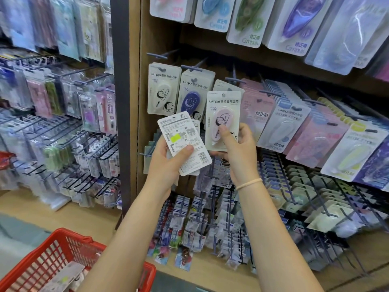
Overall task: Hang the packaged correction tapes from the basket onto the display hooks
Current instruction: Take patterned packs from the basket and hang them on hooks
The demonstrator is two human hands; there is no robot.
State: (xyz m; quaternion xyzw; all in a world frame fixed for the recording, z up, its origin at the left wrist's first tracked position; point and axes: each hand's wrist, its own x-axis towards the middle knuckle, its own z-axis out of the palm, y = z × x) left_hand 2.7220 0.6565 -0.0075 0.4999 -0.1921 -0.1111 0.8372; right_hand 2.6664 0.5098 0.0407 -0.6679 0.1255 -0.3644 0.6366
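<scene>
Two bare hands hold packaged correction tapes up before the wooden hook display.

The left hand [168, 159] grips a small stack of white card packs [185, 142], printed backs facing the camera, thumb across the top one; their long axis runs up and tilts leftward at the top. Just right of it, the right hand [237, 148] pinches a white card pack with a pink correction tape [223, 120], front facing out, long axis near upright, hang hole uppermost. Above both hands hang matching packs on blue-grey display hooks [156, 55]. Below the left forearm sits a red plastic mesh basket [54, 253] holding more packs.
</scene>
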